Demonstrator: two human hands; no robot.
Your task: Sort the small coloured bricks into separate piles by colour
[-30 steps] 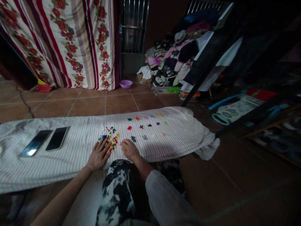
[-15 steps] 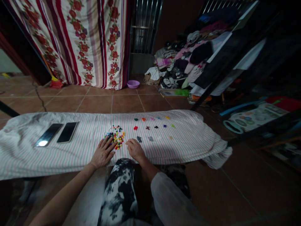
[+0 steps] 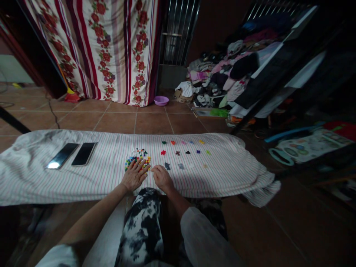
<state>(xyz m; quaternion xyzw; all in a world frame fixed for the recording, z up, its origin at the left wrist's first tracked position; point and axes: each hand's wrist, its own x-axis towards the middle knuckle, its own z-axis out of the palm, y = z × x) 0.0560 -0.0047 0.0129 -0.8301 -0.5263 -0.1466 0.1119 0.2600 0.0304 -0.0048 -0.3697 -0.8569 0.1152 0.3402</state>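
Note:
A pile of small multicoloured pieces, like beads or tiny bricks, lies on the striped cloth. My left hand rests flat on the pile with its fingers spread, covering part of it. Just to the right is my right hand, its fingers curled and thumb against them; whatever they may hold is too small to make out. Beyond it, little single-colour groups stand in rows, among them a red group, a dark grey group, a green group and a yellow group.
Two phones lie on the cloth at the left. Past the far edge is a tiled floor with a purple basin, a floral curtain and a heap of clothes. My knee is close to the near edge.
My left hand has slid right and a little forward, from the pile's left side to over its middle. The right hand keeps its curled shape beside the pile. The view has shifted slightly.

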